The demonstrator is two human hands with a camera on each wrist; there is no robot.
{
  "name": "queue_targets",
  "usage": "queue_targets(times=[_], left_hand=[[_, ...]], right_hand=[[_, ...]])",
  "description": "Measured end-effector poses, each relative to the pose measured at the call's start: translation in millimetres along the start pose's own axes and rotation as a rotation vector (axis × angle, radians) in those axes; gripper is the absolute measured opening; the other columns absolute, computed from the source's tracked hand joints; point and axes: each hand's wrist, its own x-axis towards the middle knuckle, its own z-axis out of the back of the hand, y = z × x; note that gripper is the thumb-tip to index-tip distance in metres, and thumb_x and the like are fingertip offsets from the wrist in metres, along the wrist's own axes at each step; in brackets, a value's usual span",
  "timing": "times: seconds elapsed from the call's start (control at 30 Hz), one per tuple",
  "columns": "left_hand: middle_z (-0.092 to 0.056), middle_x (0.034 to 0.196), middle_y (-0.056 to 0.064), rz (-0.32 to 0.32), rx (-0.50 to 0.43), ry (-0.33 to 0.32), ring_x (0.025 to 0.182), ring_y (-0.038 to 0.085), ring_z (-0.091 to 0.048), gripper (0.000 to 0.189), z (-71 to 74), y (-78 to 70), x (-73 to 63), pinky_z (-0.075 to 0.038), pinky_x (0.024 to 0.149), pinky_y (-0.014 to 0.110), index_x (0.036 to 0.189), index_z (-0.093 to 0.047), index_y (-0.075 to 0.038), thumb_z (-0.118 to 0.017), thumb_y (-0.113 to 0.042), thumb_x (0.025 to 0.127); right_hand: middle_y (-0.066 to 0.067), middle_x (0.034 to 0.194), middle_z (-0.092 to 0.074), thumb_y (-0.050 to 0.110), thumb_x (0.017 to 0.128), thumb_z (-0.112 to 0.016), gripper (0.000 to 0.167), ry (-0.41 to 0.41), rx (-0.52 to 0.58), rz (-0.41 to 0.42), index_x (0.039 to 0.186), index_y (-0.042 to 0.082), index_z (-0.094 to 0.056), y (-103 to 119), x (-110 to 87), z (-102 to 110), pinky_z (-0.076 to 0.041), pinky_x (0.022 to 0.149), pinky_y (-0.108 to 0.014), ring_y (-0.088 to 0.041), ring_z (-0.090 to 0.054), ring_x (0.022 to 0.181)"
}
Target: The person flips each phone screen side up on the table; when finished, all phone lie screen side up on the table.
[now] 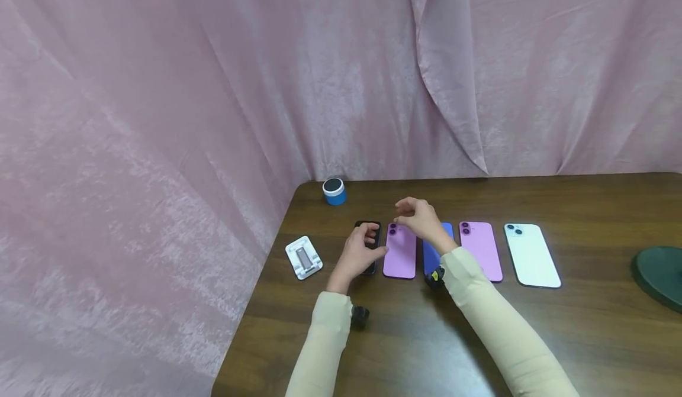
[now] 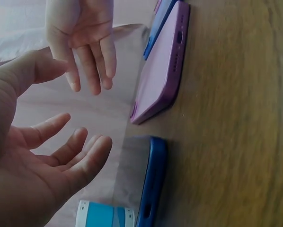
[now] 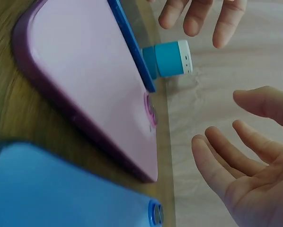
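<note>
Left pink smartphone point(image 1: 401, 258): while two hands are hovering near it, it is lying back up on the wood-grain table point(image 1: 410, 344), its paired camera lenses facing upward.
Left hand point(image 1: 356, 255): hovering just left of the left pink smartphone, its thumb and loosely curving fingers standing wide apart and empty.
Right hand point(image 1: 422, 218): hovering above the left pink smartphone's camera end, its empty thumb and bent fingers leaving a gap.
Blue-edged smartphone point(image 2: 154, 170): lying just left of the left pink smartphone, its dark face pointing up under the left hand.
Row: blue smartphone point(image 1: 433, 258), right pink smartphone point(image 1: 483, 252) and white smartphone point(image 1: 534, 258) are following in order, right of the left pink smartphone.
Blue-and-white cylinder point(image 1: 334, 193): standing beyond the left pink smartphone, leftward.
White square holder point(image 1: 295, 248): lying well left of the left pink smartphone.
</note>
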Motion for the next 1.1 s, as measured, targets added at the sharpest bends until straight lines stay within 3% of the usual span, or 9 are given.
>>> queue_targets(times=[0.47,0.77,1.0,1.1], left_hand=[[-0.058,0.127,0.013,0.056,0.037,0.109,0.116,0.028,-0.060,0.065,-17.6,-2.1,-2.1,-0.052,0.094,0.041,0.137,-0.054,-0.004,-0.085,-0.011,0.080],[-0.055,0.127,0.012,0.084,0.155,0.158,0.112,0.025,-0.055,0.070,-24.4,-7.4,-2.6,-0.050,0.096,0.042,0.139,-0.053,-0.007,-0.086,-0.008,0.077],[-0.051,0.134,0.015,0.027,0.260,0.194,0.111,0.025,-0.053,0.081,-27.2,-5.6,-2.0,-0.047,0.097,0.039,0.143,-0.052,-0.007,-0.089,-0.005,0.071],[-0.047,0.138,0.017,0.036,0.277,0.215,0.114,0.026,-0.053,0.082,-29.6,-8.7,-2.3,-0.047,0.097,0.039,0.144,-0.052,-0.009,-0.088,-0.002,0.071]], right_hand=[[-0.031,0.124,-0.063,-0.003,0.082,-0.074,0.046,0.065,-0.133,-0.059,0.125,-0.010,-0.060,-10.3,-9.1,9.3,-0.048,0.096,-0.054,-0.044,-0.060,0.116],[-0.030,0.123,-0.064,-0.005,0.077,-0.073,0.052,0.139,-0.263,-0.040,0.127,-0.012,-0.058,-20.9,-12.3,2.9,-0.050,0.094,-0.053,-0.045,-0.060,0.116],[-0.028,0.125,-0.063,-0.008,0.073,-0.071,0.057,0.179,-0.317,-0.035,0.129,-0.010,-0.058,-19.4,-11.4,-1.4,-0.051,0.091,-0.052,-0.044,-0.060,0.112],[-0.028,0.126,-0.063,-0.009,0.072,-0.070,0.059,0.200,-0.340,-0.054,0.130,-0.010,-0.057,-15.5,-10.6,-1.0,-0.051,0.088,-0.051,-0.043,-0.060,0.109]])
